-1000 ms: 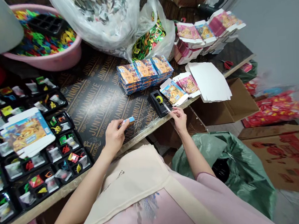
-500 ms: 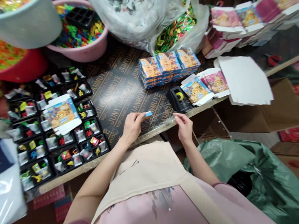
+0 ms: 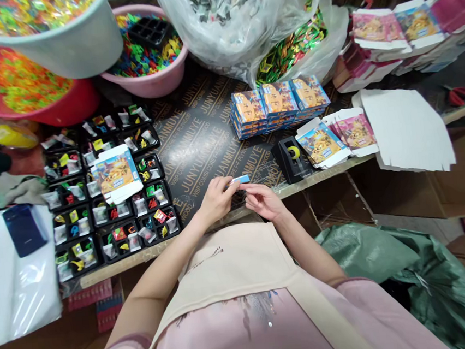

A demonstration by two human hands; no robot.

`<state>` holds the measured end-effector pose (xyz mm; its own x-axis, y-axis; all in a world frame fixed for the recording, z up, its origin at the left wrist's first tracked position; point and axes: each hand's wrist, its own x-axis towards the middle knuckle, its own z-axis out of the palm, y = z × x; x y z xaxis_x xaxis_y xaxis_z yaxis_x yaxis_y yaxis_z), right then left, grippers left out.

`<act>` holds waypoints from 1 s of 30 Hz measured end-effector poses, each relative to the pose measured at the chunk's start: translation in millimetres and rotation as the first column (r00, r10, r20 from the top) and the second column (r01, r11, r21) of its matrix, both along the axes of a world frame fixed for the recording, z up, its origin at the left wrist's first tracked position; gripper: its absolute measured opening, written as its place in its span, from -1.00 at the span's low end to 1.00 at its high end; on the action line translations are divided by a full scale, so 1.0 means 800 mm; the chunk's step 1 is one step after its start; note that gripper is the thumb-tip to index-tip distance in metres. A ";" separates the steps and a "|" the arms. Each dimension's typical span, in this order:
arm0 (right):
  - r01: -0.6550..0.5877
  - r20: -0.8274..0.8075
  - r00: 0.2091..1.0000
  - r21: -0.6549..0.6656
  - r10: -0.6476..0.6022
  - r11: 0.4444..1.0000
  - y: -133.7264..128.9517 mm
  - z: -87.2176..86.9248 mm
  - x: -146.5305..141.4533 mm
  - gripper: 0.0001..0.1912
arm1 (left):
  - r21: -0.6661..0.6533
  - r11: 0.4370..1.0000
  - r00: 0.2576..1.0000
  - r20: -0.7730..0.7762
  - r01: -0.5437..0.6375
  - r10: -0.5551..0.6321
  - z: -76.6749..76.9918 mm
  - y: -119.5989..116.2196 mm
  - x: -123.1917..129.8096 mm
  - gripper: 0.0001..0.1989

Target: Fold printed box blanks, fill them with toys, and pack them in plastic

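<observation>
Near the table's front edge, my left hand (image 3: 217,199) is closed round a small blue box (image 3: 241,179), whose blue end sticks out past the fingertips. My right hand (image 3: 263,200) touches the near side of that box with its fingertips; its fingers are bent together, and anything between them is too small to make out. Just right of the hands stands a black tape dispenser (image 3: 291,159) with a yellow core. Behind it are stacked blue picture boxes (image 3: 265,105). Flat blue cartons (image 3: 322,141) and pink cartons (image 3: 354,130) lie beside the dispenser.
Black trays (image 3: 115,210) of small toys and packets cover the table's left part, a flat carton (image 3: 116,173) on top. Tubs, including a pink tub (image 3: 154,86), and a plastic bag (image 3: 222,33) stand behind. White card (image 3: 407,130) and red scissors (image 3: 457,95) lie right.
My right hand has moved left from near the dispenser to the small box in my left hand. The whole view has shifted, so the table's things appear farther right.
</observation>
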<state>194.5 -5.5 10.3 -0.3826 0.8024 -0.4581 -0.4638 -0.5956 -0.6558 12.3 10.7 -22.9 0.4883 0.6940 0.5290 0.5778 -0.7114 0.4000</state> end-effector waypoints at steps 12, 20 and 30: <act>-0.005 0.387 0.919 -0.186 0.078 0.983 -0.001 -0.031 0.018 -0.31 | 0.161 0.978 0.991 0.040 -0.130 0.125 0.005 0.003 0.019 -0.81; -0.009 0.285 0.958 -0.063 0.027 0.998 0.017 -0.048 0.012 -0.72 | 0.063 0.995 0.997 -0.032 0.078 -0.076 -0.005 -0.035 0.004 -0.68; -0.504 0.932 -0.014 0.306 -0.362 0.808 0.060 -0.067 0.024 -0.11 | -0.256 0.429 0.482 -0.197 -0.866 0.854 0.032 0.042 -0.226 -0.60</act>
<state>213.7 42.3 -43.3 -0.0034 0.9997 -0.0225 0.8728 -0.0080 -0.4880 -168.8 43.9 2.8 -0.4370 0.8705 0.2265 0.8407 0.3057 0.4469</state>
